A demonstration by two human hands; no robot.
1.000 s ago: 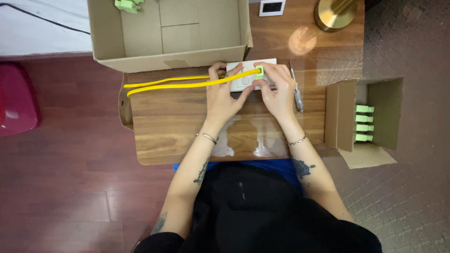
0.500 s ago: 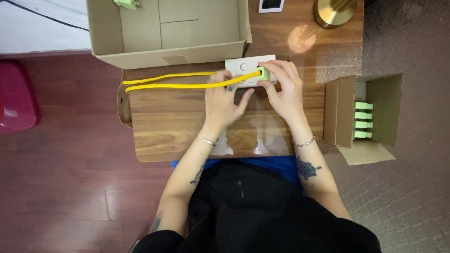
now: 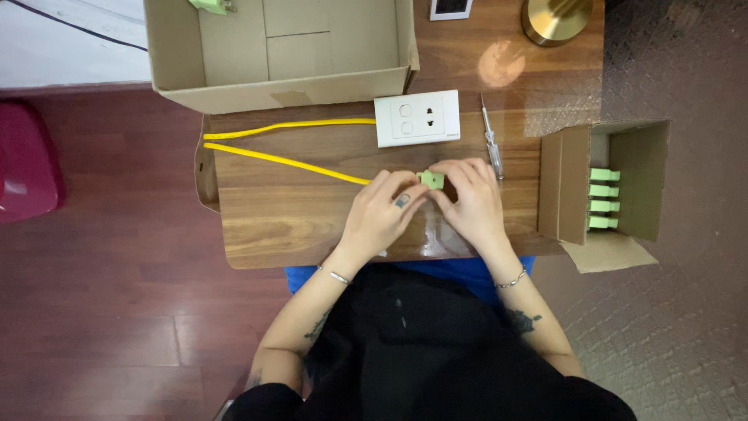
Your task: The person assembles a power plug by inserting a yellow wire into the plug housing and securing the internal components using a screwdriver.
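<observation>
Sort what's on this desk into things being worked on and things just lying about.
In hand: small green plastic connector block, pinched between left hand and right hand; yellow wire running to it.

Lying about: white wall socket plate, slim screwdriver, large open cardboard box, small cardboard box holding green blocks, brass lamp base.

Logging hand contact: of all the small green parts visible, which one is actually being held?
The green part at the yellow wire's end, pinched between both hands; the others sit untouched inside cardboard boxes.

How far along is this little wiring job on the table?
The white socket plate lies flat on the wooden table, with one run of yellow wire reaching it. In hand: left hand and right hand pinch a small green connector at the other wire's end. The screwdriver lies untouched; more green connectors wait boxed.
</observation>
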